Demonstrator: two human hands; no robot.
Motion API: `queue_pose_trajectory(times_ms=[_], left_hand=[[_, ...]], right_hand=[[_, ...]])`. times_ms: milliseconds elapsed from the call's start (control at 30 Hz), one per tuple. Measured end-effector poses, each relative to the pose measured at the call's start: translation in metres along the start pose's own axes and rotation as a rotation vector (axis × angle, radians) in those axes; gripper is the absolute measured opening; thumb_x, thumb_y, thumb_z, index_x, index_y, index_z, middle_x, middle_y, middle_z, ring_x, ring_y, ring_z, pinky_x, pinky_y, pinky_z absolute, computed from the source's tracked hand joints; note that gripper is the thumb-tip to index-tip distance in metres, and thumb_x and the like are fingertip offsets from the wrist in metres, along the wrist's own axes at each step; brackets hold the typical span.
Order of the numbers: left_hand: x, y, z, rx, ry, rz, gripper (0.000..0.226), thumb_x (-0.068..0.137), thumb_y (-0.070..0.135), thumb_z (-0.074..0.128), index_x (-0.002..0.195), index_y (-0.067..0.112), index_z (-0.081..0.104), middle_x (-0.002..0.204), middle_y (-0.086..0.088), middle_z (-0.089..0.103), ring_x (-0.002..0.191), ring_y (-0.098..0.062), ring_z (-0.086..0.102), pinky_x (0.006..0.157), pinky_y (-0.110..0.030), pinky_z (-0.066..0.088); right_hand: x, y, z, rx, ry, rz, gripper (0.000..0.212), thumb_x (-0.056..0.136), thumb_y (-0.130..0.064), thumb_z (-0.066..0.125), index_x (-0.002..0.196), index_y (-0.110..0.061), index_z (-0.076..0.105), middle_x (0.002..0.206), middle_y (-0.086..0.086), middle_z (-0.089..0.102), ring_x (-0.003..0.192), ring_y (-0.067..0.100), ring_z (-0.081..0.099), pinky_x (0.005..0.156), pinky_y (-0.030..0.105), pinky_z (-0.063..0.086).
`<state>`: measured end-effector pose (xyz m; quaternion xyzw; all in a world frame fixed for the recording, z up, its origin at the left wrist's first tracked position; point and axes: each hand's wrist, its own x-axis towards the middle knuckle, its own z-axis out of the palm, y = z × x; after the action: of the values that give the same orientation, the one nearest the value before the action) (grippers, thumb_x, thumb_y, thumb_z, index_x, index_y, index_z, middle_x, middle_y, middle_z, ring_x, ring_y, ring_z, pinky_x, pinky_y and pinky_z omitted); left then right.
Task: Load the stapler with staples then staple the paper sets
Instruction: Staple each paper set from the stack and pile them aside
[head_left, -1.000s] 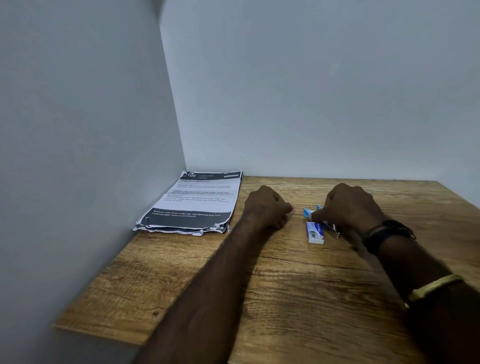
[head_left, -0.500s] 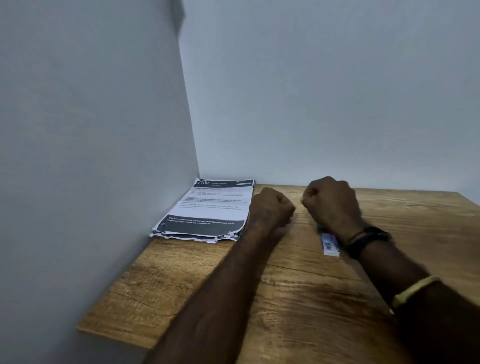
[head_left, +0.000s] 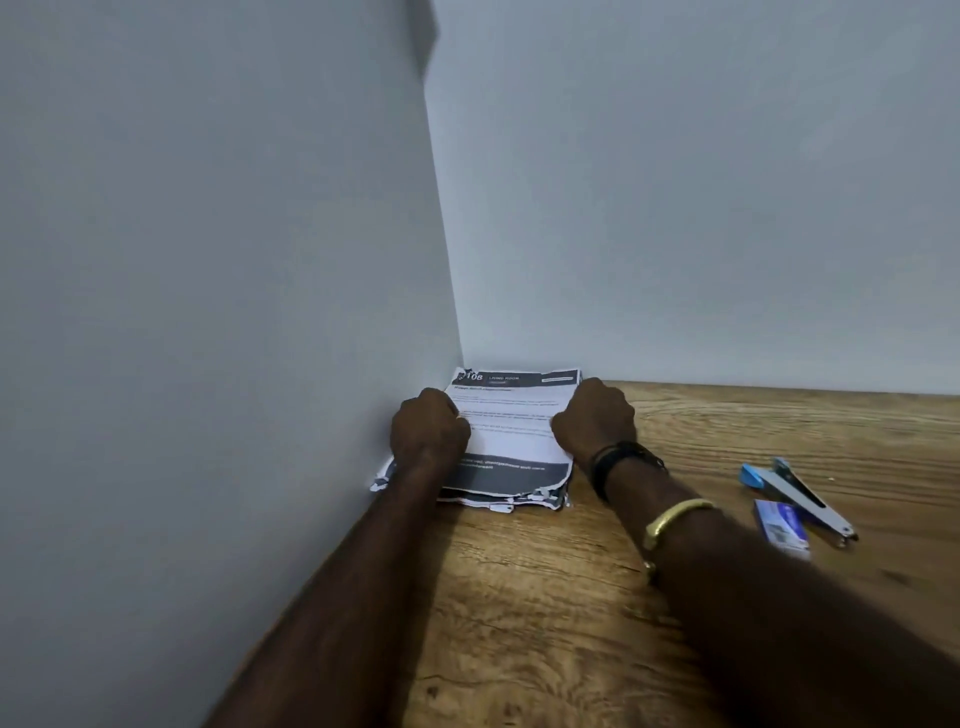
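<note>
Both arms stretched forward toward wall corner. Left hand, right hand: fingers curled, gripping opposite side edges of paper stack on surface. Stapler with staple box just beside it, well right.

Tabletop: wood-grain surface. Lying on it:
- paper stack, printed, ragged near edge, in the far-left corner
- stapler, blue-ended, opened out, at right
- small staple box, apparently touching the stapler's near side
</note>
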<state>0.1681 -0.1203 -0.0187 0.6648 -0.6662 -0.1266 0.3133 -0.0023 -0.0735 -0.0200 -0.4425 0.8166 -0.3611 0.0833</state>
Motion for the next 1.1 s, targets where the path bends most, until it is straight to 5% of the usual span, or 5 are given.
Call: queue_pose_trajectory(times_ms=[600,1100], left_hand=[[0.004,-0.009,0.018,0.078,0.083,0.026,0.026,0.087,0.017,0.061,0.112,0.015,0.071,0.114,-0.012,0.073,0.113,-0.035,0.064,0.094,-0.035,0.050],[-0.013,0.006,0.011,-0.078,0.197,0.183,0.023,0.093,0.025,0.060,0.114,0.021,0.070,0.120,-0.004,0.072,0.114,-0.029,0.063,0.098,-0.035,0.045]], right_hand=[[0.006,0.000,0.002,-0.049,-0.002,-0.044,0.044,0.089,-0.019,0.062,0.131,-0.014,0.053,0.129,0.015,0.063,0.119,0.039,0.061,0.092,0.039,0.051],[0.015,0.016,-0.020,0.364,0.163,0.007,0.006,0.091,-0.015,0.067,0.088,-0.017,0.072,0.107,0.008,0.075,0.103,0.035,0.067,0.076,0.025,0.043]])
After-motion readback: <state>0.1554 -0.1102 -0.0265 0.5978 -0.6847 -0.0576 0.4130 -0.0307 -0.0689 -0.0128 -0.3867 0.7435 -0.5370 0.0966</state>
